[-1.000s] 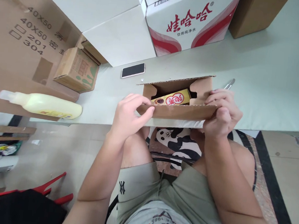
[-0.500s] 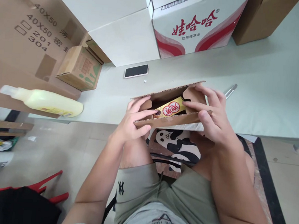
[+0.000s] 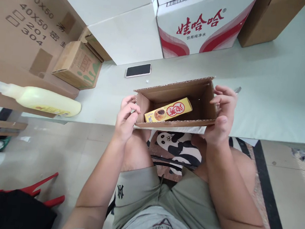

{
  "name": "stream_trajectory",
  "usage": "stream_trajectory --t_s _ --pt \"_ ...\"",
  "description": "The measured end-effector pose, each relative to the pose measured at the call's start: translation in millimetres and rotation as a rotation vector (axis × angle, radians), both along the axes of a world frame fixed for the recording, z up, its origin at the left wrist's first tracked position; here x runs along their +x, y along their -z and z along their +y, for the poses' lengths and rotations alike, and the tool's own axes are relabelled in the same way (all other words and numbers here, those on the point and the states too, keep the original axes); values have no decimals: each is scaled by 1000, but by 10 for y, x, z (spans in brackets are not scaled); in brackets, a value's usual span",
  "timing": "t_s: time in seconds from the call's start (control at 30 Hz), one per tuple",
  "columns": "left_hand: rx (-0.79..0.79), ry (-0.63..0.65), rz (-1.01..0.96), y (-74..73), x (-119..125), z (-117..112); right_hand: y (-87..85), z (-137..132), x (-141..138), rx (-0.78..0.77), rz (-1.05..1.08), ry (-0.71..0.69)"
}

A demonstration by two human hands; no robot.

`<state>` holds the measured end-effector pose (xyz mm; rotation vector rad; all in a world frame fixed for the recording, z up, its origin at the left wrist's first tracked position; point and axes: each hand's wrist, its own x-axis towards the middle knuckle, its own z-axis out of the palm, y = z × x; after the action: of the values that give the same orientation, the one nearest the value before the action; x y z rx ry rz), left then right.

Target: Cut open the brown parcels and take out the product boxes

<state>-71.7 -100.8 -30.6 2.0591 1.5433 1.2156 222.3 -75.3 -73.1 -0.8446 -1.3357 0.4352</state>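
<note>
An open brown cardboard box (image 3: 181, 89) sits at the table's near edge, its top facing me. Inside lies a yellow snack carton (image 3: 168, 110), slanting, with a red-and-white logo and a picture of filled pastry. My left hand (image 3: 126, 117) is closed on the box's left end, fingers curled at the short side flap. At the opposite end, my right hand (image 3: 224, 112) grips the right side, thumb toward me and fingers bent behind the flap. Neither hand touches the yellow carton.
A phone (image 3: 138, 70) lies beyond the box, near a tiny white bit. At left are a pale yellow pump bottle (image 3: 49, 101), a small carton (image 3: 79, 65) and a large carton (image 3: 19, 53). A white-and-red carton (image 3: 199, 33) stands behind. A metallic tool (image 3: 238, 90) is partly hidden by my right hand.
My fingers have come out of the box's opening to its two ends, and the end flaps are spread outward. The opening is wider and more of the yellow carton shows.
</note>
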Motion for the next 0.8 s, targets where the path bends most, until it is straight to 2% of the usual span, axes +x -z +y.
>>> stream_trajectory --t_s 0.07,0.1,0.23,0.3,0.37,0.43,0.53,0.6,0.67,0.8 --pt "-34 -28 20 -98 8 7 31 6 -29 -2 23 33" --pt "-34 -29 36 -195 37 7 37 7 -37 -13 14 41" --pt "5 34 90 -782 372 56 32 11 -38 -36 -28 58" --pt "-118 170 242 -1040 636 165 30 14 -34 -32 -40 72" --pt "-317 315 486 -1165 894 333 33 13 -34 -35 -48 82" --pt "-456 337 745 -1144 1099 516 37 8 -37 -49 -53 85" --pt "-515 313 943 -952 1269 711 36 -1 -35 -48 -31 64" --pt "-492 285 992 -827 1298 763 29 -1 -27 -29 -21 40" --pt "-464 252 1006 -763 1274 776 19 5 -18 -17 -47 23" --pt "-363 258 917 -825 1124 776 9 20 -24 -40 -87 0"
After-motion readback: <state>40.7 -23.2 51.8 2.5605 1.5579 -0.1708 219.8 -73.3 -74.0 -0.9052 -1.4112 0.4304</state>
